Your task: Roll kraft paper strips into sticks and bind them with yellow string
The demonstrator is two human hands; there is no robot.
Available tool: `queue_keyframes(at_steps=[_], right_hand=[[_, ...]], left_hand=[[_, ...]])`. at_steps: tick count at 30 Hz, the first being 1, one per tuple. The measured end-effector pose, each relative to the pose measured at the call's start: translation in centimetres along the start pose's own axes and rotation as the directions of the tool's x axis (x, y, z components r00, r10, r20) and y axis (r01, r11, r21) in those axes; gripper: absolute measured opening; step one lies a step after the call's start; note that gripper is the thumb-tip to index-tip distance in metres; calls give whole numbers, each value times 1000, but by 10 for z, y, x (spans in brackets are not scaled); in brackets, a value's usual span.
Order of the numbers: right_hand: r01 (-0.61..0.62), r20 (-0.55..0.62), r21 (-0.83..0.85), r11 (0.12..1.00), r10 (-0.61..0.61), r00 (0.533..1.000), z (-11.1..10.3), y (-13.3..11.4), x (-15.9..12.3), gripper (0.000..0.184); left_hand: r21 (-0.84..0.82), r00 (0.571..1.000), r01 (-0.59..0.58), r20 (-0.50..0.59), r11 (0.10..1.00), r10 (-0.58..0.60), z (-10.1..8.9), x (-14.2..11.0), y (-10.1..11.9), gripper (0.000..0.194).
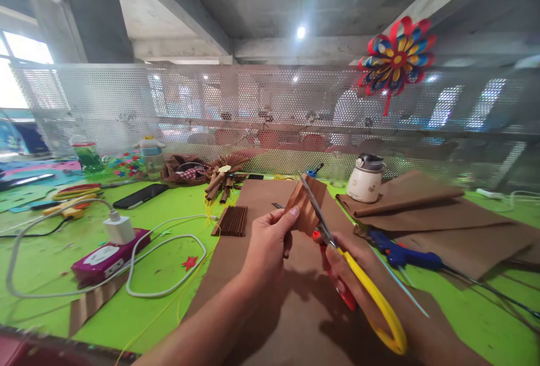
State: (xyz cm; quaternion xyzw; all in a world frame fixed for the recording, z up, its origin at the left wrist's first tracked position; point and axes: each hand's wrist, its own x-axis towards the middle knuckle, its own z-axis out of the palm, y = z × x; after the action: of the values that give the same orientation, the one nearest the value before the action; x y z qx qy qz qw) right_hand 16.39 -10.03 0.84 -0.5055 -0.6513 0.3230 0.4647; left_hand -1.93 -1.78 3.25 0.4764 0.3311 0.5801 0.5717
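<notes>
Between the thumb and fingers of my left hand (270,236) is a piece of brown pleated paper (304,208), raised above the work surface. My right hand (350,265) grips a pair of scissors (371,293) with one yellow and one red handle. The scissor blades point up and away, lying along the right part of the pleated paper; I cannot tell whether they are cutting into it. Under both hands lies a large brown paper sheet (236,287). A folded, accordion-pleated paper strip (233,221) rests on it to the left of my left hand.
A blue glue gun (403,253) and folded brown paper (422,200) lie right, near a white bottle (365,180). On the left are a purple power strip (107,256), looped white cable (169,293) and black phone (141,195). A perforated metal screen (253,96) stands behind.
</notes>
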Motion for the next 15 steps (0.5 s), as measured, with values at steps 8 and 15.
queue_keyframes(at_steps=[8,15], right_hand=[[-3,-36,-21,1000,2,999,18,9,21,39],[-6,-31,3,1000,6,1000,22,1,23,36]], left_hand=[[-4,1000,13,21,1000,-13,1,0,-3,31],[8,999,1,38,1000,-1,1,1,-5,33]])
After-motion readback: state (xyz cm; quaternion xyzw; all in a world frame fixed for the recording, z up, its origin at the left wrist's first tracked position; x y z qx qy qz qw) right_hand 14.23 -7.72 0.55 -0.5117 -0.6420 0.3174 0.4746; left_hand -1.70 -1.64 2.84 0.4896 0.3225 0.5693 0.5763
